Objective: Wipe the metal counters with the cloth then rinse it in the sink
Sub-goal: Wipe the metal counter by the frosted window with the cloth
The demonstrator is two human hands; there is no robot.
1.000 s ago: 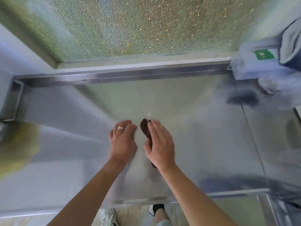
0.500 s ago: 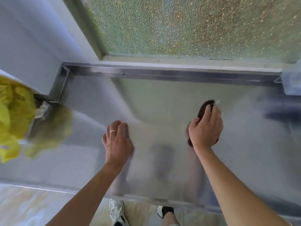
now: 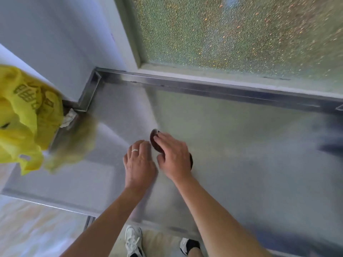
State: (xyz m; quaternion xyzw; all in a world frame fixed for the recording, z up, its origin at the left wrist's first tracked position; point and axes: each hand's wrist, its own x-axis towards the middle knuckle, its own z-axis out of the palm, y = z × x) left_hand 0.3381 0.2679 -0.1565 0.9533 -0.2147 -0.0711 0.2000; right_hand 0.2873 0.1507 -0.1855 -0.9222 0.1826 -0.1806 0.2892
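Observation:
A brushed metal counter fills the middle of the view, with a raised metal rim at the back. My right hand presses flat on a dark brown cloth, which shows past the fingertips and at the hand's right edge. My left hand, with a ring on it, rests palm down on the counter just left of the right hand, fingers together. No sink is in view.
A yellow plastic bag with printed characters hangs at the left edge, over the counter's left corner. A frosted glass window stands behind the counter. The counter's front edge runs along the bottom, with my shoes below it.
My right hand with the cloth has swept left across the counter, back beside my left hand. The view has shifted left, showing more of the yellow bag.

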